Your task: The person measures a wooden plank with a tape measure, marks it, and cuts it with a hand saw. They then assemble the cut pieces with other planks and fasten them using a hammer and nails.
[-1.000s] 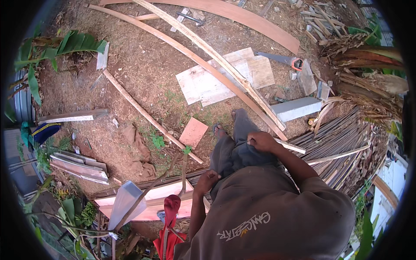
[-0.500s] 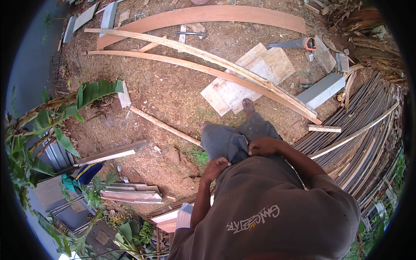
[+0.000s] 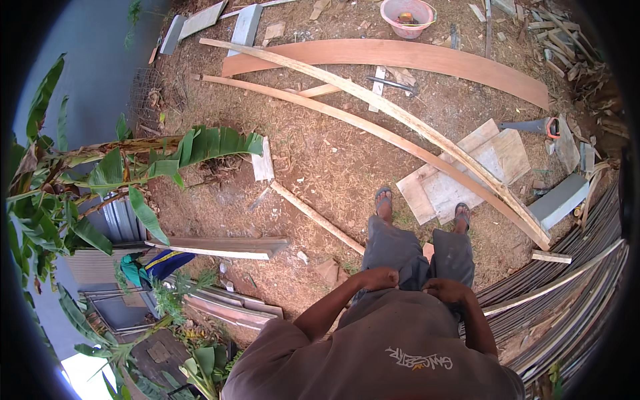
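Note:
My left hand [image 3: 380, 278] is closed at the upper front of my grey trousers [image 3: 392, 247], seemingly gripping the cloth. On the other side of the front, my right hand [image 3: 445, 291] is likewise curled shut against the trousers; its fingertips are partly hidden. Both feet stand on the ground in sandals, the right one beside the pale boards [image 3: 453, 190]. Ahead of me, a long rough-edged timber strip [image 3: 373, 100] and a smoother reddish strip [image 3: 360, 120] run diagonally, their near ends meeting at the right.
A wide reddish plank [image 3: 393, 53] lies beyond the strips, near a hammer [image 3: 393, 85] and a pink basin [image 3: 408, 19]. A handsaw [image 3: 530, 127] rests at the far right. Long thin poles [image 3: 573, 280] are heaped on the right; banana leaves [image 3: 220, 143] reach in from the left.
Both hands have stayed at the trousers and drawn in closer to the waist. My body has straightened and the view has shifted, so both feet and the pink basin now show fully.

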A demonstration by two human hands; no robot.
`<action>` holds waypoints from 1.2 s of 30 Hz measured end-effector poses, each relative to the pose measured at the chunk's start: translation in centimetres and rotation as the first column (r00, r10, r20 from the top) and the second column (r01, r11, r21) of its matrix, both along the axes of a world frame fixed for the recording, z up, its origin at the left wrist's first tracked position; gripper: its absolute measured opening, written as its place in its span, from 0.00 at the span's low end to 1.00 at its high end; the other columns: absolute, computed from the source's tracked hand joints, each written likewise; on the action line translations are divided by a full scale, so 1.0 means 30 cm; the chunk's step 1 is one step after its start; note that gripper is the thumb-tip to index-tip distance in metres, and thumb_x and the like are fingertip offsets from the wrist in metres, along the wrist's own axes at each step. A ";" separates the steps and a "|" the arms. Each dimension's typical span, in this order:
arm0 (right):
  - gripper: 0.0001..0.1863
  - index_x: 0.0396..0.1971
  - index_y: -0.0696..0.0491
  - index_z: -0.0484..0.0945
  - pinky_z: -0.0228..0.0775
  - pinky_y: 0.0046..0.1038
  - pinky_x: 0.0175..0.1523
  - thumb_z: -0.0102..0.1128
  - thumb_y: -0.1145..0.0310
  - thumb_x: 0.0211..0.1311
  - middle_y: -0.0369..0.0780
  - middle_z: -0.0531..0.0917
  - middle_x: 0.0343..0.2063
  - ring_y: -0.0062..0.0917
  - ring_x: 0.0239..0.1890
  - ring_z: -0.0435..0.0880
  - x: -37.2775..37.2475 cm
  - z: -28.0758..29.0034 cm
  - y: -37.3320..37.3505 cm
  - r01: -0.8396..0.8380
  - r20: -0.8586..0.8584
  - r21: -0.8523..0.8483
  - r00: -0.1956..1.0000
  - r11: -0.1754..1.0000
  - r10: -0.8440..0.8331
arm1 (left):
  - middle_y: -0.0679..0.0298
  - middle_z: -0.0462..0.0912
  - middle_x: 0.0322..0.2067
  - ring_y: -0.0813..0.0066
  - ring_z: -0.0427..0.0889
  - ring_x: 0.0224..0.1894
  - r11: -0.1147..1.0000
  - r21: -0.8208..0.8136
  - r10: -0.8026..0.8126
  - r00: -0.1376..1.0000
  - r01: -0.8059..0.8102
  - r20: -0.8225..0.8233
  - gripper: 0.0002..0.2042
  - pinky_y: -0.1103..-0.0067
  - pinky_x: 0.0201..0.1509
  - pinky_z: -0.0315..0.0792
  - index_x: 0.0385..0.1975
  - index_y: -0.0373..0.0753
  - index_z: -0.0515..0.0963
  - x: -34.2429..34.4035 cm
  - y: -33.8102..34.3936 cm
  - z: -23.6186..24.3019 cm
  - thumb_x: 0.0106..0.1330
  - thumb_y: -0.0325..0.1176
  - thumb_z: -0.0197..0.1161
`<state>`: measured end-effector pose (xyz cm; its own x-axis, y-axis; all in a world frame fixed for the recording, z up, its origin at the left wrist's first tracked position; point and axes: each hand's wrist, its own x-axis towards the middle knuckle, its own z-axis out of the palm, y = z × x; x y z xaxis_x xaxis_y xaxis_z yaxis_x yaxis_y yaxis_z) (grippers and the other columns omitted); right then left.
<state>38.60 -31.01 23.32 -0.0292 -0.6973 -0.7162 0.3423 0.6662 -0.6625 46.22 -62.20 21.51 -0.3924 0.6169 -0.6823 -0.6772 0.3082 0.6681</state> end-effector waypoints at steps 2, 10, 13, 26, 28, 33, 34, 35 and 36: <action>0.20 0.52 0.52 0.82 0.76 0.33 0.51 0.60 0.54 0.71 0.41 0.87 0.37 0.31 0.41 0.86 0.058 -0.039 -0.120 -0.051 0.079 -0.033 0.995 0.998 0.054 | 0.66 0.82 0.33 0.77 0.80 0.35 0.995 0.029 -0.100 0.995 0.100 0.001 0.12 0.74 0.41 0.74 0.39 0.38 0.80 0.006 -0.081 -0.025 0.72 0.42 0.62; 0.20 0.57 0.53 0.76 0.72 0.23 0.30 0.64 0.66 0.67 0.36 0.82 0.28 0.20 0.26 0.80 -0.091 -0.657 -0.128 0.641 0.061 0.262 0.735 0.722 -0.675 | 0.63 0.83 0.41 0.77 0.83 0.31 0.994 0.050 -0.110 0.927 0.099 0.358 0.17 0.79 0.32 0.76 0.55 0.42 0.76 -0.230 -0.306 -0.358 0.72 0.43 0.62; 0.23 0.56 0.55 0.76 0.78 0.32 0.38 0.68 0.63 0.64 0.41 0.84 0.28 0.28 0.31 0.84 -0.215 -1.101 0.008 0.637 -0.275 0.151 0.762 0.756 -0.587 | 0.64 0.83 0.41 0.77 0.83 0.34 0.979 -0.183 0.084 0.996 -0.088 -0.028 0.19 0.78 0.35 0.78 0.54 0.36 0.76 -0.468 -0.413 -0.739 0.71 0.42 0.62; 0.67 0.77 0.42 0.51 0.70 0.48 0.65 0.85 0.55 0.36 0.49 0.61 0.71 0.45 0.72 0.62 -0.566 -2.031 0.239 0.185 -0.803 0.528 0.425 0.829 0.417 | 0.52 0.48 0.78 0.50 0.48 0.79 0.301 -0.953 -0.891 0.364 0.026 -0.271 0.49 0.49 0.79 0.48 0.77 0.53 0.51 -1.085 -0.503 -1.870 0.57 0.44 0.75; 0.58 0.77 0.43 0.53 0.69 0.44 0.68 0.79 0.57 0.46 0.51 0.58 0.72 0.47 0.73 0.59 -0.572 -2.047 0.294 0.137 -0.765 0.496 0.537 0.857 0.357 | 0.49 0.52 0.75 0.49 0.53 0.77 0.316 -0.949 -0.918 0.246 -0.019 -0.311 0.50 0.48 0.77 0.51 0.76 0.50 0.53 -1.103 -0.424 -1.980 0.53 0.45 0.78; 0.43 0.72 0.46 0.64 0.72 0.42 0.65 0.70 0.54 0.57 0.52 0.73 0.63 0.47 0.64 0.76 -0.646 -1.971 0.453 0.333 -0.694 0.384 0.719 0.861 0.031 | 0.52 0.63 0.68 0.51 0.60 0.72 0.308 -0.918 -0.908 0.210 -0.250 -0.362 0.49 0.49 0.73 0.56 0.71 0.47 0.58 -1.114 -0.362 -2.056 0.49 0.48 0.80; 0.41 0.71 0.47 0.65 0.73 0.42 0.64 0.70 0.54 0.57 0.52 0.75 0.61 0.46 0.62 0.77 -0.652 -1.953 0.461 0.327 -0.701 0.485 0.699 0.811 0.137 | 0.52 0.64 0.67 0.51 0.60 0.73 0.300 -0.923 -0.915 0.199 -0.242 -0.350 0.49 0.50 0.74 0.56 0.72 0.47 0.59 -1.128 -0.373 -2.057 0.49 0.48 0.80; 0.40 0.70 0.47 0.66 0.73 0.42 0.63 0.69 0.54 0.57 0.51 0.77 0.60 0.46 0.61 0.78 -0.648 -1.929 0.470 0.335 -0.684 0.602 0.684 0.725 0.253 | 0.52 0.65 0.66 0.52 0.61 0.71 0.324 -0.907 -0.925 0.113 -0.268 -0.364 0.48 0.49 0.73 0.56 0.72 0.48 0.59 -1.143 -0.391 -2.058 0.49 0.48 0.78; 0.37 0.68 0.47 0.70 0.74 0.42 0.62 0.69 0.54 0.57 0.49 0.78 0.58 0.44 0.59 0.80 -0.637 -1.910 0.463 0.287 -0.614 0.699 0.711 0.655 0.343 | 0.52 0.67 0.64 0.53 0.63 0.70 0.291 -0.915 -0.948 0.048 -0.281 -0.316 0.48 0.49 0.73 0.56 0.72 0.49 0.60 -1.160 -0.404 -2.066 0.50 0.47 0.77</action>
<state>19.49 -17.12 -33.96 -0.6807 0.0153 -0.7324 0.0097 0.9999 0.0118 11.42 -74.32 -40.47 -0.8462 0.4605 -0.2682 0.5212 0.8200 -0.2365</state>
